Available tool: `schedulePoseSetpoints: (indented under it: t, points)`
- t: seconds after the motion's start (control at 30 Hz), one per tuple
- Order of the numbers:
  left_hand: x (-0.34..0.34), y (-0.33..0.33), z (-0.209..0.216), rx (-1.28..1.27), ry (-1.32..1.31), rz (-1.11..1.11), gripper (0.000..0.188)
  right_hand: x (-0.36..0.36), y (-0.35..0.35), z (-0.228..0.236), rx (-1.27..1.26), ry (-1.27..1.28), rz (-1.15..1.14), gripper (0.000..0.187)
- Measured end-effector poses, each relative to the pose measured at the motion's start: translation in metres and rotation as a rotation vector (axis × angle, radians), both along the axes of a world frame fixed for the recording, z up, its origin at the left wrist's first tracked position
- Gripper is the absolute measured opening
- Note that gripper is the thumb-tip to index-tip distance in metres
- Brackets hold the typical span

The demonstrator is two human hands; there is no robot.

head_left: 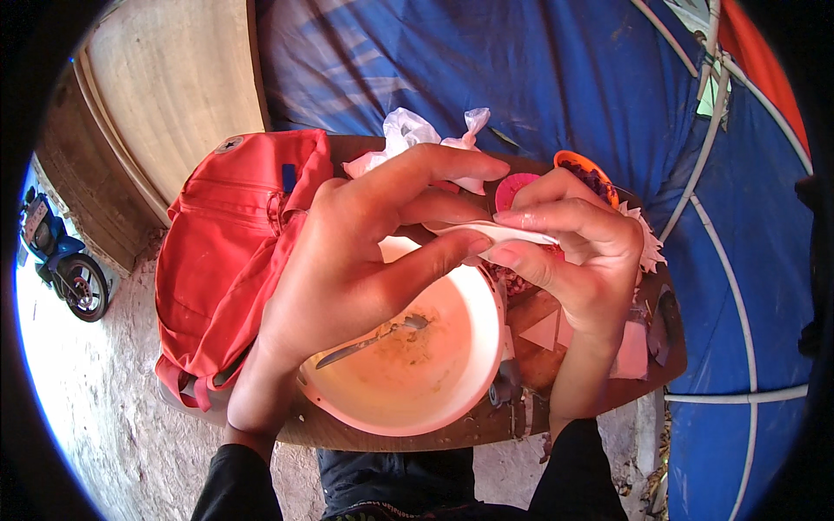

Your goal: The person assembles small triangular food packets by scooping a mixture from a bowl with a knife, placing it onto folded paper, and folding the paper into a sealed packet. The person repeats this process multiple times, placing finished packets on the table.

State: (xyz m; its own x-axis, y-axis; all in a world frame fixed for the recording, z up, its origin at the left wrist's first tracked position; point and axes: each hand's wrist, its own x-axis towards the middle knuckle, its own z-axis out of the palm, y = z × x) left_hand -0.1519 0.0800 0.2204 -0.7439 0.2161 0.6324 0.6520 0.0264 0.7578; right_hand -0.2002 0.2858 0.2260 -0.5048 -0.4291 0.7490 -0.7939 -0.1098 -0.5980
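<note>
Pinched between both hands, above the table, is a thin white folded sheet that looks like a dough wrapper (502, 232). My left hand (356, 239) grips its left end between thumb and fingers, with the index finger raised over it. At the other end, my right hand (595, 247) presses the edge with thumb and fingertips. Below them sits a wide white bowl (488, 356), smeared inside with yellowish residue, and a metal spoon (365, 345) leans in it. Reddish chopped filling (512, 280) lies partly hidden behind my right hand. Pale triangular pieces (544, 332) rest under my right wrist.
A red backpack (230, 252) fills the left of the brown table (537, 369). Behind my hands are plastic bags (410, 130), a pink round item (512, 187) and an orange bowl (569, 158) with dark purple contents. A blue tarp (486, 69) and white pipes (738, 398) border the table.
</note>
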Motion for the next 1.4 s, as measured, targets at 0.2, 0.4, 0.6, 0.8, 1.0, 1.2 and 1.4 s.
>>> schedulePoseSetpoints:
  t: [0.2,0.4,0.6,0.8,1.0,1.2,1.4]
  points:
    - [0.002,0.004,-0.001,0.063,0.026,0.015,0.036,-0.001,0.003,0.003,-0.032,0.225,-0.006,0.026]
    - [-0.007,0.0,-0.002,-0.058,0.219,0.137,0.024,-0.002,-0.001,0.003,0.003,0.229,-0.072,0.03]
    - [-0.009,-0.006,-0.004,-0.126,0.295,0.166,0.025,-0.005,-0.002,0.001,0.048,0.297,-0.05,0.027]
    - [-0.009,-0.008,-0.003,-0.132,0.289,0.152,0.025,-0.004,0.001,0.002,0.064,0.218,-0.035,0.026]
    - [-0.008,-0.011,-0.003,-0.107,0.218,0.156,0.019,-0.006,-0.003,-0.002,0.008,0.139,-0.031,0.026]
    - [-0.013,-0.011,-0.007,-0.157,0.268,0.209,0.018,-0.009,-0.001,-0.001,0.143,0.272,-0.132,0.024]
    - [-0.013,-0.012,-0.004,-0.222,0.283,0.234,0.021,-0.004,0.002,0.002,0.192,0.25,-0.173,0.027]
